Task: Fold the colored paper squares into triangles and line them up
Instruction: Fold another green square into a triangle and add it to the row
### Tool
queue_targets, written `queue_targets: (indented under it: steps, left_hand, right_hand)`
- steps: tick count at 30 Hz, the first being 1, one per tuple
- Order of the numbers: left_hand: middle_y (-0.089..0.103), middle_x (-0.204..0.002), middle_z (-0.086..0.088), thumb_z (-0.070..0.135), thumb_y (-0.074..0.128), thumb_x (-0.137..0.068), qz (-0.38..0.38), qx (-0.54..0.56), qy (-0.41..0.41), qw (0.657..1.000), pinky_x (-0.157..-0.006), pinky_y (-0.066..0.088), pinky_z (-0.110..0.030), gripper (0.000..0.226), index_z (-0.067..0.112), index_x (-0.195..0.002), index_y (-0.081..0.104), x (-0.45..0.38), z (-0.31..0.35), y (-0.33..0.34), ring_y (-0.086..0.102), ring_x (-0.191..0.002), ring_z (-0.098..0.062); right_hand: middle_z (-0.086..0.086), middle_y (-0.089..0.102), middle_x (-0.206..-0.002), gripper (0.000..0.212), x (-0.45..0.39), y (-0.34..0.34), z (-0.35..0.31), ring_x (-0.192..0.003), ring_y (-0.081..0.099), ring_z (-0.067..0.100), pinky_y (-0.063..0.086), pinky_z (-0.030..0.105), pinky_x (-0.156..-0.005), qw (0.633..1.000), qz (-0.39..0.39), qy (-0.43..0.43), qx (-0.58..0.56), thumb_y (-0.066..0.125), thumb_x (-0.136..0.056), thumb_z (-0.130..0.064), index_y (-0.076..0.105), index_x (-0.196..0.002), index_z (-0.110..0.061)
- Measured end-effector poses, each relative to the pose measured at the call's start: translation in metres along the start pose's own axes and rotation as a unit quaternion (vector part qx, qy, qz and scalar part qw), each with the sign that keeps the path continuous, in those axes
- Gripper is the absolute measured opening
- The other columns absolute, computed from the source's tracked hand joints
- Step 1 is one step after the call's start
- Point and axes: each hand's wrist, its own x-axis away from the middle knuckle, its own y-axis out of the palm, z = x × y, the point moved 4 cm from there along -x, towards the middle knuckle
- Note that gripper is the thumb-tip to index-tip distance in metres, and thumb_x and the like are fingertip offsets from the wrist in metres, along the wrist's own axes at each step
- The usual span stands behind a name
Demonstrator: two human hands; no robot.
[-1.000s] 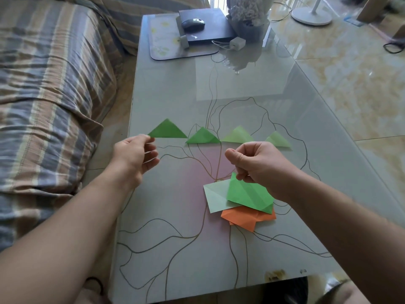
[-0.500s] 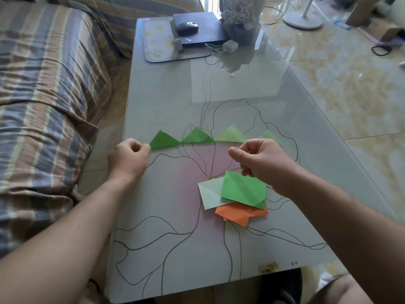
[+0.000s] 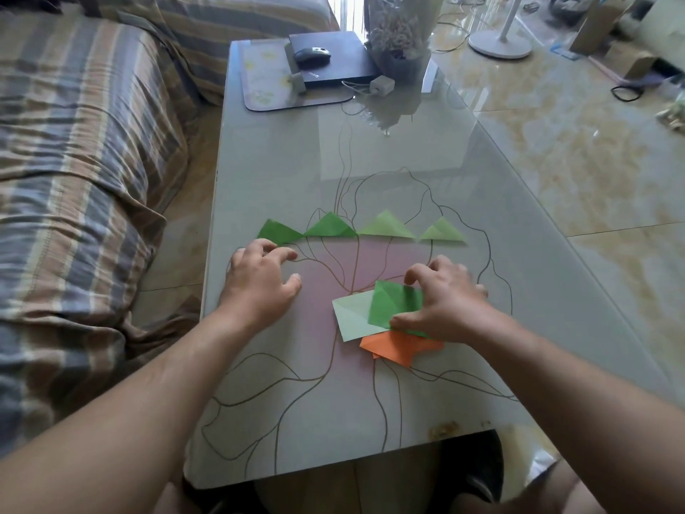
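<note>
On the glass table (image 3: 370,172), four folded triangles lie in a row across the middle: two dark green ones on the left (image 3: 278,232) (image 3: 330,227) touching corner to corner, then two pale green ones (image 3: 386,227) (image 3: 443,231), the last set a little apart from its neighbour. Nearer the person sits a loose stack of unfolded squares: a dark green square (image 3: 393,304) on top, a pale square (image 3: 354,317) sticking out to its left, and an orange square (image 3: 398,346) showing beneath at the near edge. The right hand (image 3: 444,302) lies over the stack, fingers spread and bent, the thumb pressing the near edge of the dark green square and the fingertips at or past its far edge; its grip is apart, not clamped on the paper. The left hand (image 3: 259,280) rests on the table just below the leftmost triangle, fingers loosely curled, holding nothing, fingertips close to that triangle's lower edge; whether they touch it cannot be told. At the far end of the table are a mat (image 3: 259,83), a dark flat box (image 3: 333,61) with a mouse (image 3: 312,54) on it, a white charger (image 3: 381,84) and a wrapped bouquet (image 3: 398,35). A striped sofa (image 3: 74,142) runs along the left.
</note>
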Motion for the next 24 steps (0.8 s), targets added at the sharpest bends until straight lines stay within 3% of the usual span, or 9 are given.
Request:
queue_targets:
  steps: [6,9,11,13,14,17,19,21,24]
  left_hand:
    - [0.052,-0.136,0.003,0.038,0.065,-0.093,-0.011,0.024,0.060,0.998,-0.114,0.034,-0.040,0.032,0.036,-0.124,0.069,0.035,0.025,-0.003,0.039,-0.133,-0.023]
    - [0.055,-0.132,0.008,0.036,0.065,-0.093,-0.021,0.046,0.084,0.995,-0.111,0.034,-0.035,0.029,0.038,-0.122,0.070,0.049,0.039,-0.010,0.041,-0.130,-0.019]
    - [0.059,-0.128,0.012,0.037,0.065,-0.094,-0.030,0.076,0.102,0.991,-0.107,0.037,-0.031,0.027,0.038,-0.121,0.070,0.057,0.048,-0.015,0.045,-0.127,-0.013]
    - [0.064,-0.121,0.019,0.044,0.066,-0.095,-0.057,0.150,0.091,0.983,-0.101,0.045,-0.030,0.027,0.037,-0.120,0.070,0.062,0.054,-0.017,0.056,-0.118,-0.005]
    - [0.069,-0.114,0.019,0.049,0.068,-0.093,-0.087,0.223,0.066,0.969,-0.097,0.050,-0.029,0.028,0.036,-0.118,0.070,0.064,0.057,-0.017,0.062,-0.110,-0.002]
    - [0.076,-0.101,0.005,0.060,0.071,-0.087,-0.197,0.448,-0.023,0.872,-0.084,0.056,-0.031,0.042,0.024,-0.109,0.072,0.069,0.071,-0.015,0.071,-0.091,-0.009]
    - [0.077,-0.101,-0.008,0.052,0.068,-0.090,-0.214,0.509,-0.061,0.832,-0.081,0.057,-0.034,0.042,0.015,-0.109,0.071,0.069,0.077,-0.012,0.072,-0.088,-0.018]
    - [0.076,-0.097,-0.015,0.035,0.066,-0.098,-0.185,0.534,-0.089,0.820,-0.075,0.056,-0.032,0.027,0.010,-0.108,0.071,0.066,0.078,-0.012,0.069,-0.082,-0.019]
    - [0.063,-0.074,-0.006,0.020,0.065,-0.100,-0.158,0.560,-0.157,0.798,-0.061,0.047,-0.028,0.011,0.011,-0.094,0.067,0.061,0.075,-0.009,0.055,-0.062,-0.015]
  right_hand:
    - [-0.004,0.051,-0.109,0.068,0.003,0.000,-0.002,-0.113,0.047,0.025,0.041,0.047,-0.094,0.998,0.003,0.068,-0.016,0.076,-0.061,-0.078,0.048,-0.105,-0.035]
    - [-0.008,0.065,-0.098,0.030,0.006,-0.009,0.001,-0.103,0.061,0.022,0.046,0.045,-0.094,0.995,0.010,0.062,-0.080,0.075,-0.081,-0.052,0.059,-0.094,-0.030]
    - [-0.002,0.073,-0.091,0.010,0.010,-0.019,0.000,-0.088,0.070,0.020,0.057,0.038,-0.082,0.980,0.001,0.035,-0.197,0.075,-0.088,-0.032,0.070,-0.090,-0.024]
    - [0.005,0.078,-0.090,0.006,0.020,-0.027,-0.009,-0.078,0.070,0.018,0.053,0.031,-0.069,0.926,-0.029,0.005,-0.377,0.077,-0.091,-0.020,0.075,-0.094,-0.015]
    - [0.007,0.077,-0.092,0.008,0.027,-0.029,-0.016,-0.078,0.069,0.019,0.049,0.032,-0.070,0.883,-0.054,-0.006,-0.466,0.076,-0.093,-0.017,0.076,-0.098,-0.011]
    - [0.011,0.075,-0.090,0.013,0.044,-0.026,-0.039,-0.077,0.069,0.023,0.052,0.033,-0.070,0.774,-0.103,-0.019,-0.624,0.070,-0.096,-0.011,0.071,-0.107,-0.005]
    - [0.009,0.075,-0.088,0.011,0.050,-0.021,-0.051,-0.072,0.071,0.020,0.056,0.030,-0.062,0.745,-0.123,-0.015,-0.655,0.069,-0.096,-0.010,0.069,-0.107,-0.007]
    - [0.010,0.076,-0.091,0.010,0.048,-0.018,-0.056,-0.075,0.072,0.020,0.057,0.031,-0.065,0.724,-0.140,-0.008,-0.675,0.068,-0.096,-0.012,0.070,-0.105,-0.009]
    - [0.010,0.073,-0.091,0.006,0.039,-0.016,-0.055,-0.074,0.064,0.024,0.047,0.031,-0.063,0.702,-0.148,0.027,-0.696,0.069,-0.096,-0.016,0.075,-0.095,-0.015]
